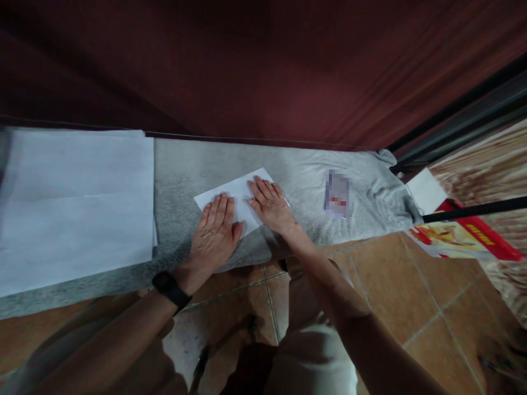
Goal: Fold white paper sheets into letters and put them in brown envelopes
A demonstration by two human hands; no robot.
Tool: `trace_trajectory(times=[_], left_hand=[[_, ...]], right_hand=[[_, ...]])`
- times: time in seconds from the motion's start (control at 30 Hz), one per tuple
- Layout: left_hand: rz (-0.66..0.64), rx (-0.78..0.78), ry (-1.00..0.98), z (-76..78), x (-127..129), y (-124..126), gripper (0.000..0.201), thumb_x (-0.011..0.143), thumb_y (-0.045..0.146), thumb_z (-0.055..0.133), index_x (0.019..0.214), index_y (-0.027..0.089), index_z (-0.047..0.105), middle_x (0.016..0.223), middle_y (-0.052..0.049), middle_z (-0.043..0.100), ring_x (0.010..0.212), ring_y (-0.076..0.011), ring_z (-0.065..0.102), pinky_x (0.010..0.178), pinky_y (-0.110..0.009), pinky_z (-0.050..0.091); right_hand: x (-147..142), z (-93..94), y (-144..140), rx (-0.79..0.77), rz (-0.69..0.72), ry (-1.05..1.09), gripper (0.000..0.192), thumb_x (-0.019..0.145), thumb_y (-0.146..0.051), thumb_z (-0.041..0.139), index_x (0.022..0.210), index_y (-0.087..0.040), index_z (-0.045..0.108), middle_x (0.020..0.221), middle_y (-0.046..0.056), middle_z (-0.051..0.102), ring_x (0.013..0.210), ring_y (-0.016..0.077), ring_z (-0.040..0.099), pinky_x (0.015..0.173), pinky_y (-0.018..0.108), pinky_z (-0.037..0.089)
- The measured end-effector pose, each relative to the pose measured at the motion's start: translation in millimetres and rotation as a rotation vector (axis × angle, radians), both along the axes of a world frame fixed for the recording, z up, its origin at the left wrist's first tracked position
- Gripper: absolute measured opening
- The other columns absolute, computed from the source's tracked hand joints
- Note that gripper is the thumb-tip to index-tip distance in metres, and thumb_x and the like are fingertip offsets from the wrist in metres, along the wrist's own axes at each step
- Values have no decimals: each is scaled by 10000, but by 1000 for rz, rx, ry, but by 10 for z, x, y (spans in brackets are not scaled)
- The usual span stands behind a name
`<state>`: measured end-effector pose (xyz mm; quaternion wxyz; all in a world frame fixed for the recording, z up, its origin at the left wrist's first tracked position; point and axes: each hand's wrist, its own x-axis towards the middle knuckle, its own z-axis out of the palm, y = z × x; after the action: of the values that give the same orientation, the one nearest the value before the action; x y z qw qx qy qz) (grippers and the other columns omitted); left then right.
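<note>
Grey cloth (177, 181), white paper (241, 192) beneath flat hands (215, 230)

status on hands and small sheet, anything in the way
Left hand and right hand palm-down on small sheet; sheet on grey cloth; large paper apart, to left.

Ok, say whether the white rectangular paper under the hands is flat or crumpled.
Flat: the paper shows straight edges, left hand and right hand spread on it. I cannot tell if it's folded.
</note>
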<state>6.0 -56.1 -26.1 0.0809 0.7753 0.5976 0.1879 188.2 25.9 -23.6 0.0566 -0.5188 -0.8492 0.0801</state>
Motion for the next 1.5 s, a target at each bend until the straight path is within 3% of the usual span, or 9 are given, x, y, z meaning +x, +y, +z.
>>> trace_trajectory(times=[0.4, 0.6, 0.67, 0.93, 1.1, 1.3, 1.37, 1.43, 1.5], left_hand=[[136, 45, 14, 57, -274, -59, 691, 988, 381, 299, 1516, -64, 321, 1598, -287, 313, 1526, -374, 234, 1236, -586, 179], [-48, 52, 12, 51, 3, -69, 644, 981, 318, 313, 1543, 4, 310, 1608, -228, 341, 1535, -316, 235, 1239, -548, 221], [-47, 39, 18, -11, 44, -74, 638, 985, 328, 306, 1532, 0, 330, 1592, -235, 369, 1530, -321, 249, 1234, -553, 228], [1, 48, 43, -42, -88, -117, 716, 1008, 474, 301, 1534, -13, 313, 1609, -257, 321, 1529, -351, 241, 1231, -534, 229], [53, 61, 55, -25, -170, -135, 748, 1005, 512, 293, 1526, -24, 321, 1595, -283, 329, 1518, -370, 266, 1221, -552, 238], [80, 76, 22, -50, -182, -123, 759, 995, 532, 318, 1538, 3, 308, 1585, -276, 356, 1510, -375, 285, 1216, -566, 244], [79, 60, 7, -42, -183, -98, 764, 992, 540, 326, 1539, 7, 308, 1586, -276, 354, 1509, -382, 283, 1217, -578, 233], [74, 41, -28, 3, -191, -50, 756, 990, 548, 336, 1538, 27, 324, 1596, -264, 344, 1516, -388, 261, 1221, -596, 207], [61, 38, -120, 101, -199, 16, 730, 986, 560, 359, 1537, 81, 351, 1620, -224, 322, 1529, -377, 228, 1228, -599, 189]], right_hand=[[242, 42, -2, 82, -254, 11, 571, 1068, -362, 334, 1564, -78, 332, 1646, 155, 276, 1523, 299, 251, 1250, 525, 137], [-194, 40, -205, 31, 116, 75, 526, 1082, -400, 302, 1574, -219, 341, 1667, 35, 255, 1535, 202, 229, 1265, 430, 174], [-272, 12, -240, 39, 152, 59, 523, 1083, -424, 299, 1565, -230, 359, 1665, 21, 262, 1533, 192, 230, 1272, 421, 144], [68, -37, -42, 95, -158, 28, 568, 1064, -436, 368, 1562, -163, 362, 1628, 91, 350, 1492, 287, 315, 1236, 472, 213], [281, 111, -14, 75, -381, 60, 500, 1024, -346, 456, 1467, -117, 490, 1452, 174, 552, 1294, 314, 527, 1095, 446, 399], [383, 146, 24, -122, -548, 347, 250, 908, -296, 584, 1109, -187, 689, 1010, 70, 711, 917, 206, 662, 834, 296, 500], [406, 134, 68, -250, -577, 533, 109, 853, -286, 625, 888, -200, 681, 813, 6, 679, 780, 178, 639, 719, 270, 484], [436, 184, 107, -356, -570, 776, 124, 814, -303, 652, 751, -202, 617, 674, -37, 600, 657, 149, 582, 621, 253, 445], [481, 341, 116, -305, -545, 1024, 189, 811, -354, 662, 734, -205, 577, 633, -56, 554, 597, 129, 530, 574, 246, 419]])
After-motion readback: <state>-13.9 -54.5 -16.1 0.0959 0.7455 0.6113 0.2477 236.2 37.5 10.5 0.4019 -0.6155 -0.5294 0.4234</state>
